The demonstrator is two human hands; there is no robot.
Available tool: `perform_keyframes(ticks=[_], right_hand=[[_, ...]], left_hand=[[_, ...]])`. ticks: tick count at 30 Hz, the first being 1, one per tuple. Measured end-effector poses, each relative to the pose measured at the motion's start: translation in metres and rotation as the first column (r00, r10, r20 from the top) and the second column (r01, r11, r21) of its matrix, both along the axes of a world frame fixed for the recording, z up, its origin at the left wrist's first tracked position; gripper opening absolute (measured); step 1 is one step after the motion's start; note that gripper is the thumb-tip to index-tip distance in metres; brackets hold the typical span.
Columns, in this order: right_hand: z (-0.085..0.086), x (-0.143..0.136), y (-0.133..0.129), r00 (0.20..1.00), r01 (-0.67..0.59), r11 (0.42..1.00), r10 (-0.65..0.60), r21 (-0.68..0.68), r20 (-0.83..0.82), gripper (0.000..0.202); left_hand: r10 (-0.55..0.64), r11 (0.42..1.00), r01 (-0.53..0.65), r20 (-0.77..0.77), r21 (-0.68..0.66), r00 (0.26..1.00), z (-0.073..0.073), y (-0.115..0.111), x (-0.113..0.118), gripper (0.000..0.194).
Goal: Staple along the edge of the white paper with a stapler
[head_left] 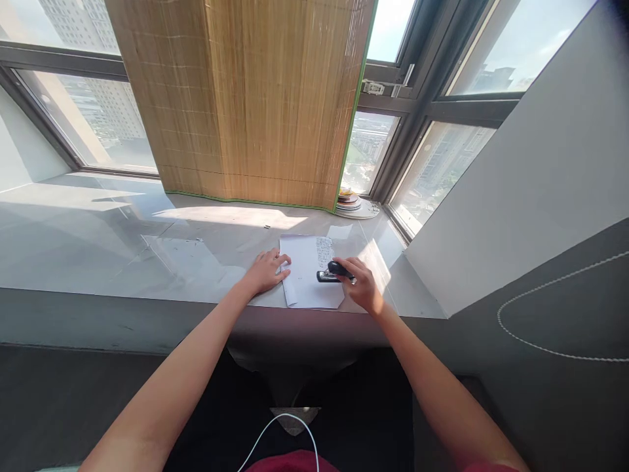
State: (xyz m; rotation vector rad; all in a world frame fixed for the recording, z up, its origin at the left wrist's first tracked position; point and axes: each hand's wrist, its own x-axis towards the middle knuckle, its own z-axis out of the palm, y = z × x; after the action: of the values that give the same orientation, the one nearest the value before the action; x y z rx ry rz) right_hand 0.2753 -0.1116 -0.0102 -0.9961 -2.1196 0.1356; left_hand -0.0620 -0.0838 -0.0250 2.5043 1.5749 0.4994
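Left hand is lying flat, pinning the paper; right hand is gripping the black stapler on its edge — sheet could be skewing, stapling crooked.

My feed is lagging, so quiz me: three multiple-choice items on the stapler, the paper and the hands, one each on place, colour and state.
1. Where is the stapler? A on the paper's right part; B by the plates; C on the floor.
2. Its colour? A red; B black; C yellow.
3. The left hand is: A lifted; B flat on the paper's left edge; C holding the stapler.

A: it lies over the sheet under the right hand.
B: dark body.
B: its fingers rest spread on the sheet.
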Motion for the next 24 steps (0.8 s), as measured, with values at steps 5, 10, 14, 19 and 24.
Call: perform_keyframes(ticks=[5,10,14,19,24], right_hand=[[-0.002,0.071,0.002,0.993,0.114,0.993,-0.114,0.038,-0.008,0.033],[-0.008,0.067,0.000,0.990,0.105,0.994,-0.103,-0.010,0.093,0.033],[-0.016,0.043,-0.001,0.976,0.179,0.984,-0.178,0.000,0.129,0.040],[-0.023,0.039,-0.005,0.967,0.228,0.972,-0.233,0.058,0.103,0.043],[-0.021,0.041,-0.007,0.980,0.183,0.982,-0.186,0.041,0.076,0.049]], left_hand=[[0.005,1.000,-0.005,0.054,0.007,0.999,0.000,0.000,0.000,0.031],[0.014,1.000,-0.014,0.085,-0.004,0.996,0.004,-0.004,0.005,0.029],[0.011,1.000,-0.011,0.071,-0.001,0.997,0.004,-0.005,0.003,0.029],[0.044,0.996,-0.049,0.071,0.077,0.997,0.007,-0.009,0.008,0.028],[-0.163,0.979,0.145,0.124,0.141,0.979,0.007,-0.038,0.070,0.032]])
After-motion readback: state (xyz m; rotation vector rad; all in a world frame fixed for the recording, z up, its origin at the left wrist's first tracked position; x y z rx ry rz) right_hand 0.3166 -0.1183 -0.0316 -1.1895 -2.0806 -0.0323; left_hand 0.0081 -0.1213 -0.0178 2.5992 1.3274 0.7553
